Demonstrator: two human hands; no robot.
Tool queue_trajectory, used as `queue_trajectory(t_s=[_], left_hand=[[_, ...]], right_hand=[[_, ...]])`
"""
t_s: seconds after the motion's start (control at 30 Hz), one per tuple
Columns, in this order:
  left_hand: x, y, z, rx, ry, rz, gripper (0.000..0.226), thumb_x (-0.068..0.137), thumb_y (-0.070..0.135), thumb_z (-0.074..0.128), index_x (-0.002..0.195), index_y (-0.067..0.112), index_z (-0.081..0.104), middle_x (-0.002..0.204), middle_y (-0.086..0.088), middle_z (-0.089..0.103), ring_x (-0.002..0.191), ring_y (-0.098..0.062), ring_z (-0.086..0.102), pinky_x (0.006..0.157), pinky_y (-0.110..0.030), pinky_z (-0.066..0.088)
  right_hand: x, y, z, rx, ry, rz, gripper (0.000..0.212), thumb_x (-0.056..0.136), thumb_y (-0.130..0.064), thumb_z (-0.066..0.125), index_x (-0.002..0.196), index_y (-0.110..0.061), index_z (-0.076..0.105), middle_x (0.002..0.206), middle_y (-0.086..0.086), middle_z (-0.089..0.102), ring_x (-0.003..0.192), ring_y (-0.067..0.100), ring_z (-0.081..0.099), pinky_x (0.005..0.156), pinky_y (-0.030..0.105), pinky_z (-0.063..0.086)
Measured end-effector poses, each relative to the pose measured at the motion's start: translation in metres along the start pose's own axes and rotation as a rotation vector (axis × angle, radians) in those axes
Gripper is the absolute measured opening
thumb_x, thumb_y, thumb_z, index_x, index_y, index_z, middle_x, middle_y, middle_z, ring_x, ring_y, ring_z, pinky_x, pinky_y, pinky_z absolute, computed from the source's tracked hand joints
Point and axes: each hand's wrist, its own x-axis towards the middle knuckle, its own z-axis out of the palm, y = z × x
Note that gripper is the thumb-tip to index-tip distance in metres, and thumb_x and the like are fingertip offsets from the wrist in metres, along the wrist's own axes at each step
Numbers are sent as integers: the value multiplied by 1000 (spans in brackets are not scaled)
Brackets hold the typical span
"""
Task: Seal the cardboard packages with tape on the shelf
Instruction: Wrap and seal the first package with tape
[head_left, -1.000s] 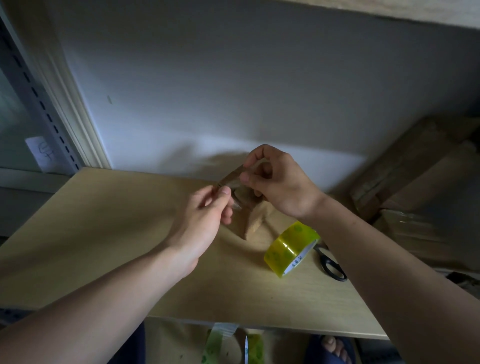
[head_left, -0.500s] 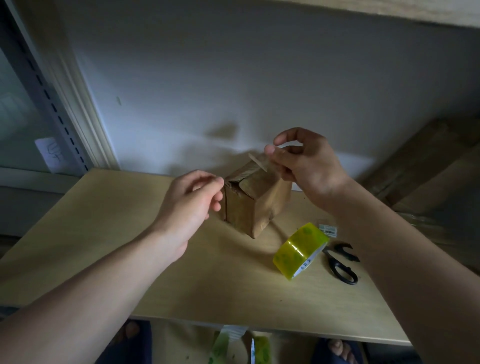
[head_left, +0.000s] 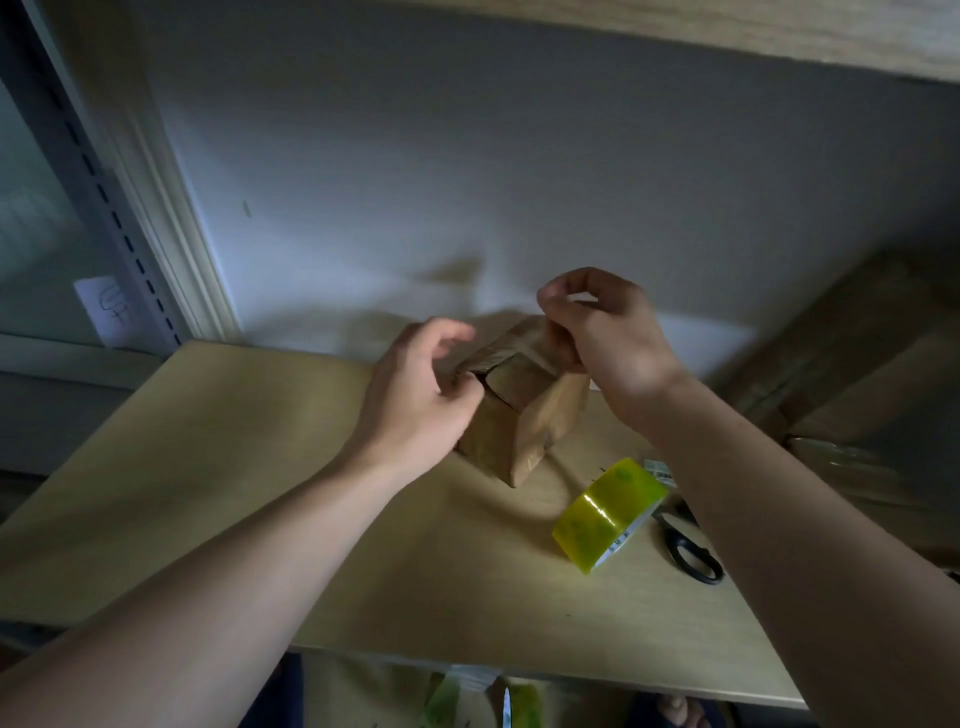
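1. My left hand (head_left: 415, 395) pinches the near-left flap edge of the cardboard package (head_left: 524, 410).
2. My right hand (head_left: 605, 332) grips its far top flap.
3. The package stands between both hands; the tape roll (head_left: 610, 514) lies nearer my right hand.

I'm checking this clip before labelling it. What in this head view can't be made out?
- Whether a tape strip runs between the right hand and left hand: too thin, light too dim.
- The box back and left faces: hidden by both hands.
- Scissors blades: covered by the right forearm.
- Print on the tape roll label: too small.
- Cardboard stack at right: dark, cut off by the edge.
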Motion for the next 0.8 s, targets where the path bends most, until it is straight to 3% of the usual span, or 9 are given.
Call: queue_trajectory(t_s=[0.1, 0.2, 0.3, 0.43, 0.57, 0.73, 0.8], left_hand=[[5, -6, 7, -39, -91, 14, 30, 80, 33, 70, 109, 28, 70, 107, 14, 73, 103, -6, 68, 92, -39, 57], [10, -8, 9, -37, -24, 32, 11, 88, 28, 75, 99, 25, 75, 94, 14, 75, 90, -2, 70, 84, -32, 58], [12, -4, 6, 24, 44, 58, 10, 94, 31, 70, 89, 25, 77, 83, 14, 75, 79, -4, 69, 73, -28, 55], [10, 0, 5, 54, 52, 73, 12, 94, 27, 71, 83, 23, 75, 69, 12, 69, 62, -4, 60, 57, -22, 43], [3, 1, 1, 86, 43, 117, 14, 96, 23, 69, 82, 18, 71, 64, 4, 65, 61, -16, 55, 55, -24, 39], [-3, 1, 2, 109, 29, 201, 10, 98, 20, 65, 89, 18, 69, 78, 4, 68, 72, -16, 61, 67, -32, 48], [-5, -1, 3, 135, -25, 267, 8, 97, 24, 66, 93, 19, 70, 85, 5, 66, 77, -13, 61, 66, -28, 46]], right_hand=[[-3, 7, -8, -136, -165, 69, 11, 98, -13, 65, 88, -11, 65, 53, 0, 51, 45, 14, 38, 45, 23, 29], [-10, 7, -11, -386, -288, 89, 15, 88, -24, 79, 87, -14, 68, 62, -7, 59, 50, 3, 50, 48, 18, 38], [-17, -1, -9, -639, -327, 76, 31, 73, -42, 87, 78, -20, 65, 76, -7, 65, 68, 7, 56, 61, 25, 42], [-23, -9, -6, -821, -308, 81, 38, 67, -49, 88, 79, -18, 68, 81, 0, 69, 71, 10, 59, 61, 28, 46], [-22, -20, -14, -829, -295, 94, 25, 82, -41, 74, 77, -17, 68, 83, 0, 66, 82, 17, 62, 68, 32, 49], [-18, -15, -28, -718, -282, 127, 36, 88, -26, 64, 56, -16, 50, 56, -4, 46, 56, 16, 42, 54, 29, 32], [-17, -11, -32, -662, -309, 140, 41, 88, -26, 68, 52, -18, 52, 48, -8, 44, 47, 11, 41, 53, 28, 32]])
